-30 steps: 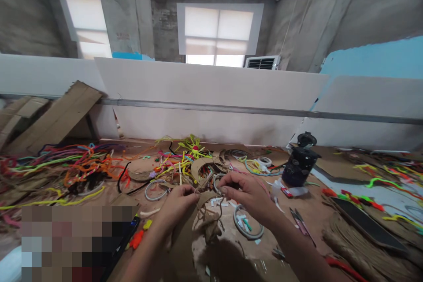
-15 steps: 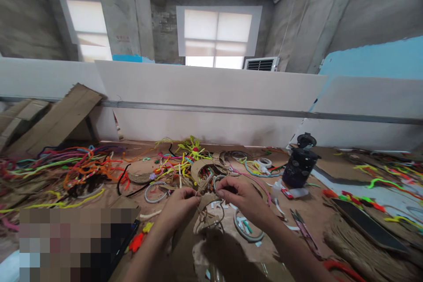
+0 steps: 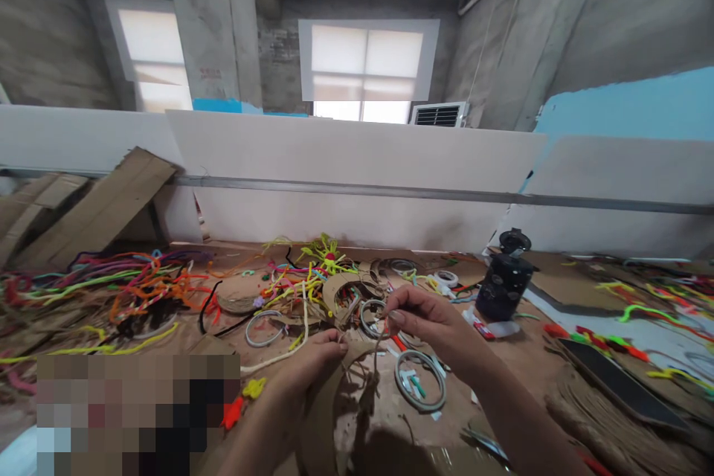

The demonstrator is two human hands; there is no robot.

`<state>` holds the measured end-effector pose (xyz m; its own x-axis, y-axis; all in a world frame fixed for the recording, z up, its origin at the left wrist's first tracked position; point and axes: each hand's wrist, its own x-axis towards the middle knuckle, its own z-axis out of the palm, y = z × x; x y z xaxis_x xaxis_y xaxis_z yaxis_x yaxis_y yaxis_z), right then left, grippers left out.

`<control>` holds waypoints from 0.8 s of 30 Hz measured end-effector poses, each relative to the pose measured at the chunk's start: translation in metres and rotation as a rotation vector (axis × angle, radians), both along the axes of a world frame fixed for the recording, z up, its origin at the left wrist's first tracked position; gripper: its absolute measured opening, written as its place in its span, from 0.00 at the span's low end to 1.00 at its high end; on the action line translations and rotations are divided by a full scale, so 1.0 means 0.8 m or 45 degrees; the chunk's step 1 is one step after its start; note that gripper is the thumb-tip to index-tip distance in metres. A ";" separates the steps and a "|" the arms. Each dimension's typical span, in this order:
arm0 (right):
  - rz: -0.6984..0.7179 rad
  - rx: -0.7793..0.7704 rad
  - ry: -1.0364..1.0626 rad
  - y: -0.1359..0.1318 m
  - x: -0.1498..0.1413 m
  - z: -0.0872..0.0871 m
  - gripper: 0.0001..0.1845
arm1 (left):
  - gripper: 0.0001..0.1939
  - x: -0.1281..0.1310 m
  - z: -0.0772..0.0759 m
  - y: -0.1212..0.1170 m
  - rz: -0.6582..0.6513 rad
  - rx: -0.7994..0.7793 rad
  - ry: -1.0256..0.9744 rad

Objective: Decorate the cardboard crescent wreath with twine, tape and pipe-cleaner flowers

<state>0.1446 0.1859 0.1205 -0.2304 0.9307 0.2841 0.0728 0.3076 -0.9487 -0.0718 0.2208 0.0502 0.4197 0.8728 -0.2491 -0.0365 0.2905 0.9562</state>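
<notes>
My left hand (image 3: 317,357) is closed around the upper end of a curved brown cardboard strip (image 3: 319,424), which hangs down toward the front of the table. Thumb and forefinger of my right hand (image 3: 427,320) pinch a thin brown cord (image 3: 378,357) a little to the right of it. The cord runs down from those fingertips beside the cardboard, and its lower part looks tangled and shadowed. On the table just beyond my hands lies a cut cardboard curve (image 3: 338,290). A pale tape ring (image 3: 427,407) rests below my right hand.
Pipe cleaners (image 3: 150,290) in many colours heap up at left, with a yellow pipe-cleaner figure (image 3: 330,256) at back centre. A dark bottle (image 3: 505,286) stands at right, near a black phone (image 3: 619,383) on stacked cardboard. A white partition (image 3: 357,156) runs behind the table.
My hands have moved apart, the right one up and to the right, drawing the cord out taut. The cardboard strip in my left hand has tilted and shifted left.
</notes>
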 end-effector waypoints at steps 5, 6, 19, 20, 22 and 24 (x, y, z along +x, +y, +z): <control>-0.001 -0.007 0.115 0.004 0.001 -0.002 0.15 | 0.13 0.009 -0.003 -0.003 -0.093 -0.104 -0.139; 0.010 -0.011 0.139 0.005 0.001 -0.002 0.15 | 0.13 0.010 -0.004 -0.002 -0.102 -0.113 -0.156; 0.004 -0.003 0.187 0.016 0.004 -0.013 0.14 | 0.16 0.012 -0.013 -0.003 -0.134 -0.196 -0.277; -0.021 0.004 0.170 0.017 0.005 -0.013 0.14 | 0.15 0.012 -0.012 -0.003 -0.141 -0.176 -0.266; -0.079 0.017 0.123 0.020 0.006 -0.013 0.16 | 0.13 0.012 -0.012 -0.001 -0.132 -0.130 -0.223; -0.139 0.034 0.044 0.022 0.008 -0.014 0.16 | 0.12 0.013 -0.014 0.001 -0.106 -0.088 -0.182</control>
